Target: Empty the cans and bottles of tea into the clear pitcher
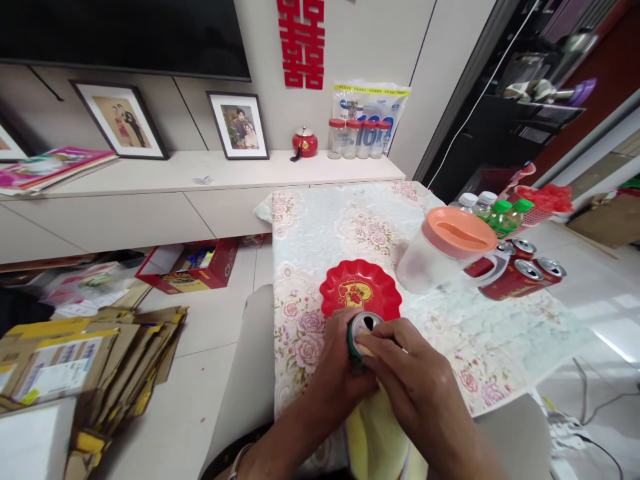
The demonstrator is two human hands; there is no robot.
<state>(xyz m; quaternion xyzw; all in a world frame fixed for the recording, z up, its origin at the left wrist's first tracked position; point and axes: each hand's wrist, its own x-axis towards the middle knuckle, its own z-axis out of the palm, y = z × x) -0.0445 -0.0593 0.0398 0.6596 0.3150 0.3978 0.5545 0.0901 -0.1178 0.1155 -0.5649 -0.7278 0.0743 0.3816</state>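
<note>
My left hand (333, 363) is wrapped around a green drink can (359, 323) near the table's front edge. The can's silver top faces up, and its mouth shows as a dark opening. Pressed against the rim of the can is a yellow cloth (377, 437), pinched in the fingers of my right hand (423, 377). The rest of the cloth hangs down below both hands. Just beyond the can lies a red scalloped plate (387, 288) with a gold print in its middle; the can and my left hand cover its near edge.
On the flowered tablecloth (370, 233), a plastic pitcher (425, 260) with an orange lid stands right of the plate. Beside it are several red cans (520, 277), bottles (501, 212) and a pink basket (535, 217). Flattened cardboard (135, 360) and a red box (213, 270) lie on the floor at left.
</note>
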